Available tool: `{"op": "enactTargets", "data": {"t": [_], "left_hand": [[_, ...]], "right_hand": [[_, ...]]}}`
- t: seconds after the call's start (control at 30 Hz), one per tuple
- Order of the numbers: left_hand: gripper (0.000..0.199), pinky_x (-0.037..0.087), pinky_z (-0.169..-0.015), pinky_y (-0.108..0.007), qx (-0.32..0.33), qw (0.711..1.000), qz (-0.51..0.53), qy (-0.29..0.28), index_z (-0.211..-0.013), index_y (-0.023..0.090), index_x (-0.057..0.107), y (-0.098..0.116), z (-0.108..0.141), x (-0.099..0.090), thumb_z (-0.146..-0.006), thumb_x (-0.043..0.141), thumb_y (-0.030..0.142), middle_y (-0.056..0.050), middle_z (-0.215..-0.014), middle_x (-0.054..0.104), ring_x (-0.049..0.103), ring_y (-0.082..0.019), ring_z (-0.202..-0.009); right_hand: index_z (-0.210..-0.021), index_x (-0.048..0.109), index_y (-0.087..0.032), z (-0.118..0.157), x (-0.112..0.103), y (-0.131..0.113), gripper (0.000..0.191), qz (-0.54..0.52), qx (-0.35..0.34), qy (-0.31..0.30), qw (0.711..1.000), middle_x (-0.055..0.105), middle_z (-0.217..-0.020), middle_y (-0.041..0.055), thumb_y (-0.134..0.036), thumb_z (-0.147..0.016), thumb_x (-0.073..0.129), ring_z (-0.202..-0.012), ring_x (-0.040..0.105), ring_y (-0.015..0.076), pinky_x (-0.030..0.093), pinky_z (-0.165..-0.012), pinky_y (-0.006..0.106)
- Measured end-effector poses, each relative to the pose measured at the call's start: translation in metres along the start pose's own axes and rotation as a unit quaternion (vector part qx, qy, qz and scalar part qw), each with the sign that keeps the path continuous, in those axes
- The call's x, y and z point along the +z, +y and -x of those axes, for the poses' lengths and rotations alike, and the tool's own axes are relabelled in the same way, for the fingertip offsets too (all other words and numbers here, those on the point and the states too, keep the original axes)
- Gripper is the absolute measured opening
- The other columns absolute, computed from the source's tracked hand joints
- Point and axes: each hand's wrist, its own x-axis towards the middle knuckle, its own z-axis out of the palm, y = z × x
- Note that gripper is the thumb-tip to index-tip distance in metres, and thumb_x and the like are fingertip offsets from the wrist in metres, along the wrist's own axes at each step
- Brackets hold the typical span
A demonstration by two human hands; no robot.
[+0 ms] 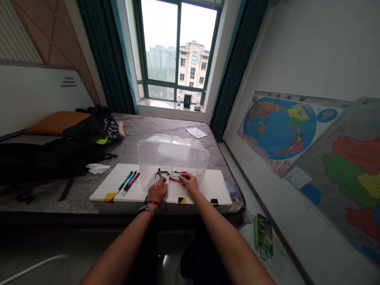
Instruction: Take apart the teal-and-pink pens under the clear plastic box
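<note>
Nearest, two bare forearms reach forward, the left wrist carrying a watch (145, 208) and a red bracelet (153, 203). Just beyond it, the left hand (158, 190) has its fingers together around a teal pen (159, 173), whose end stands up from the grip. The right hand (189, 183) is bent down over the loose pens, fingertips beside a red pen (174, 180); whether they pinch it or only touch it, I cannot tell. Under both hands runs a white box surface (218, 182) with yellow and black corners, and to the left on it lies a row of three pens (129, 182), slanted and roughly parallel. The loose pens lie close together and partly crossed, so a light pinch at mid-barrel, lifting one straight up, should disturb its neighbours least; the left hand would do well to keep its teal pen raised clear of them. A clear plastic bin (175, 156) stands around and behind this cluster, and its wall looks easy to bump, so low, short wrist movements seem best. Farther back, a sheet of paper (196, 132) lies on the grey mattress (160, 123), below the window (160, 43).
</note>
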Motion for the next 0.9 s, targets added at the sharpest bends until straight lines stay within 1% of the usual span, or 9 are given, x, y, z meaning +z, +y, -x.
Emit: {"op": "enactTargets", "data": {"t": [0.13, 0.2, 0.23, 0.33, 0.37, 0.43, 0.6, 0.73, 0.9], "left_hand": [[0.028, 0.043, -0.073, -0.029, 0.008, 1.000, 0.007, 0.009, -0.113, 0.021, 0.056, -0.001, -0.001, 0.002, -0.097, 0.033, 0.023, -0.007, -0.099, 0.072, 0.067, -0.021, -0.089], [0.027, 0.042, -0.072, -0.029, 0.010, 1.000, -0.001, 0.012, -0.112, 0.021, 0.057, 0.000, -0.002, 0.003, -0.098, 0.034, 0.024, -0.007, -0.102, 0.071, 0.067, -0.021, -0.090], [0.027, 0.042, -0.072, -0.029, 0.013, 1.000, -0.010, 0.010, -0.112, 0.022, 0.057, 0.001, -0.002, 0.003, -0.098, 0.034, 0.025, -0.008, -0.103, 0.071, 0.067, -0.020, -0.090], [0.028, 0.041, -0.070, -0.028, 0.019, 0.999, -0.036, -0.003, -0.111, 0.022, 0.058, 0.004, -0.002, 0.002, -0.099, 0.033, 0.029, -0.008, -0.103, 0.071, 0.067, -0.021, -0.089], [0.030, 0.041, -0.069, -0.028, 0.017, 0.999, -0.043, -0.009, -0.111, 0.022, 0.058, 0.005, -0.002, 0.002, -0.100, 0.032, 0.031, -0.008, -0.102, 0.071, 0.067, -0.021, -0.088], [0.032, 0.041, -0.070, -0.029, 0.007, 0.998, -0.053, -0.020, -0.112, 0.022, 0.059, 0.007, -0.002, 0.000, -0.100, 0.031, 0.032, -0.009, -0.099, 0.071, 0.067, -0.021, -0.087], [0.034, 0.040, -0.068, -0.028, -0.015, 0.997, -0.066, -0.032, -0.112, 0.022, 0.060, 0.009, -0.003, -0.003, -0.100, 0.031, 0.036, -0.008, -0.093, 0.072, 0.067, -0.021, -0.083], [0.035, 0.040, -0.066, -0.029, -0.014, 0.997, -0.070, -0.028, -0.109, 0.022, 0.061, 0.009, -0.004, -0.002, -0.100, 0.031, 0.036, -0.008, -0.090, 0.072, 0.067, -0.022, -0.081], [0.040, 0.041, -0.068, -0.029, -0.013, 0.997, -0.075, -0.023, -0.113, 0.019, 0.062, 0.010, -0.004, -0.001, -0.100, 0.029, 0.035, -0.010, -0.084, 0.070, 0.067, -0.024, -0.079]], "right_hand": [[-0.109, 0.068, -0.016, 0.000, 0.000, -0.001, 0.048, -0.031, 0.002, -0.005, 0.999, 0.074, -0.083, 0.0031, -0.031, -0.065, 0.076, -0.060, 0.063, 0.0125, 0.051, -0.052, 0.023], [-0.111, 0.068, -0.016, 0.001, -0.001, 0.000, 0.048, -0.014, -0.007, -0.003, 1.000, 0.072, -0.078, 0.0010, -0.031, -0.066, 0.075, -0.056, 0.060, 0.0117, 0.049, -0.050, 0.023], [-0.108, 0.070, -0.015, 0.001, -0.001, 0.000, 0.043, 0.004, -0.014, -0.003, 1.000, 0.070, -0.073, -0.0002, -0.031, -0.067, 0.074, -0.054, 0.058, 0.0114, 0.048, -0.049, 0.022], [-0.087, 0.072, -0.015, 0.001, -0.001, 0.003, 0.023, 0.054, -0.032, -0.002, 0.998, 0.064, -0.061, -0.0019, -0.032, -0.072, 0.069, -0.049, 0.053, 0.0107, 0.044, -0.046, 0.021], [-0.082, 0.071, -0.016, 0.001, -0.001, 0.004, 0.020, 0.062, -0.034, 0.000, 0.997, 0.063, -0.059, -0.0020, -0.033, -0.073, 0.068, -0.048, 0.052, 0.0106, 0.043, -0.045, 0.021], [-0.077, 0.070, -0.016, 0.001, -0.002, 0.006, 0.019, 0.067, -0.038, 0.001, 0.997, 0.061, -0.055, -0.0026, -0.035, -0.075, 0.066, -0.046, 0.050, 0.0105, 0.041, -0.045, 0.021], [-0.076, 0.070, -0.018, -0.001, -0.002, 0.008, 0.020, 0.067, -0.042, -0.012, 0.997, 0.060, -0.053, -0.0025, -0.038, -0.077, 0.066, -0.045, 0.049, 0.0111, 0.040, -0.045, 0.022], [-0.073, 0.068, -0.018, 0.000, -0.002, 0.007, 0.019, 0.061, -0.038, -0.013, 0.997, 0.060, -0.053, -0.0022, -0.037, -0.078, 0.065, -0.044, 0.049, 0.0114, 0.040, -0.045, 0.022], [-0.069, 0.065, -0.018, 0.003, -0.001, 0.001, 0.019, 0.052, -0.026, -0.012, 0.998, 0.058, -0.051, -0.0025, -0.035, -0.077, 0.066, -0.044, 0.049, 0.0116, 0.040, -0.045, 0.023]]}}
